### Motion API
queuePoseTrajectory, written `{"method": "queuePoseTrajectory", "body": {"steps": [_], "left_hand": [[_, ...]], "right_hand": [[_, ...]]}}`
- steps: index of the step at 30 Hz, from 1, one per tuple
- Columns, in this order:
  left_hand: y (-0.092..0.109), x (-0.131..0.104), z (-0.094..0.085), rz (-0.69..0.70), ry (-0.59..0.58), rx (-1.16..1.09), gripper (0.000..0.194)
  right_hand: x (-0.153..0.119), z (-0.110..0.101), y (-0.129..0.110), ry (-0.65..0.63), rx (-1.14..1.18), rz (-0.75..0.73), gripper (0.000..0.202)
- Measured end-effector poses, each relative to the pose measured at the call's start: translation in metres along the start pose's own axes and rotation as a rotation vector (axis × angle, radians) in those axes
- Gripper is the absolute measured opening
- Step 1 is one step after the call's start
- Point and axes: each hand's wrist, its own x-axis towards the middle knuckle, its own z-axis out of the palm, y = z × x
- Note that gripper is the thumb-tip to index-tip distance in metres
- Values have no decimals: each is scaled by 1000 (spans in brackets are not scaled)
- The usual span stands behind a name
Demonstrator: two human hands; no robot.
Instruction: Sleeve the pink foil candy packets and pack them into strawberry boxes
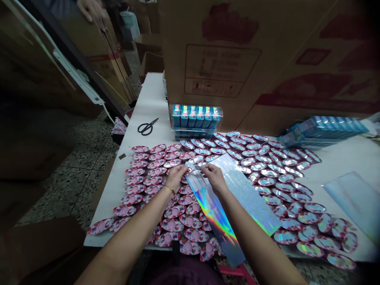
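Head camera view: the left hand (175, 178) and right hand (213, 177) meet over the middle of the work, thumbs and fingertips drawn in to narrow pinches. Between them is a small pale piece (194, 166), which both seem to grip by its ends; blur hides its exact shape. Judging by the pose, this is fine two-handed work, calling for light fingertip control. Just below the fingers, a holographic sheet (252, 198) with rainbow glare lies slantwise over rows of small oval pieces.

On the person's left, the pink oval pieces (135, 171) show round centres; on the right, the silver-faced oval pieces (267, 181) reflect the light. All rest on a white table (154, 93), with black-handled scissors (145, 128) near its left side and a pale shiny sheet (353, 202) towards the right. Film-wrapped blue boxes (196, 116) stand before a large printed cardboard carton (222, 67), and another blue stack (323, 130) leans farther right. Beyond, a co-worker's hand (89, 8) rests at upright cardboard, above a speckled floor (86, 166).
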Motion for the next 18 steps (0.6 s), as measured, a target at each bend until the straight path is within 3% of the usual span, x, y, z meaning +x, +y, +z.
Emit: {"method": "queuePoseTrajectory", "body": {"steps": [6,13,18], "left_hand": [[-1,26,5,-33,206,3,24],[-18,58,9,223,628,658,12],[-17,62,25,144,776,881,14]], "right_hand": [[34,12,10,3,-60,-43,24],[91,30,15,97,-638,-393,14],[99,30,20,140,-841,-432,14]]}}
